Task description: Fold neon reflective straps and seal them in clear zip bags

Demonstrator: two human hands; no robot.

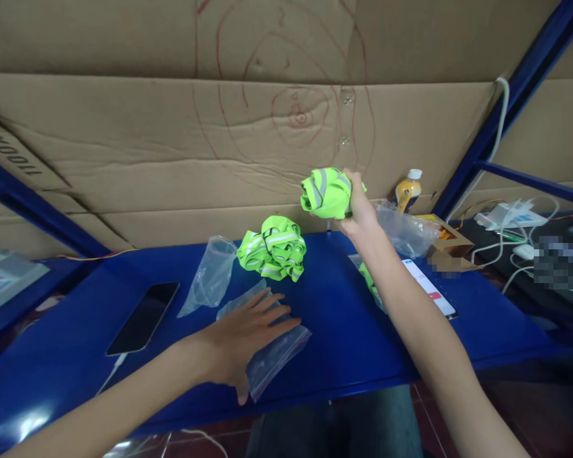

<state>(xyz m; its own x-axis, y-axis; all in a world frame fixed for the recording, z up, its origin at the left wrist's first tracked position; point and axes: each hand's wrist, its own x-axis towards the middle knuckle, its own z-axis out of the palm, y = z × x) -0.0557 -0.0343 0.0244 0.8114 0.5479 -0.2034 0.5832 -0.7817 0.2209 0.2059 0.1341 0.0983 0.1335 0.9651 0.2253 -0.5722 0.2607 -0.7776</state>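
The right hand [361, 207] grips a green bundle [329, 194], fingers mostly hidden. The splayed left hand [239, 337] partly covers a seemingly flat bag [277, 364].

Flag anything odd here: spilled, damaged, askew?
No spill visible. The cardboard backing looks odd: it is creased and bears hand-drawn red rings, like a target. Nothing stands out at the hands: the left hand lies spread on a clear bag, the right hand holds a green striped bundle.
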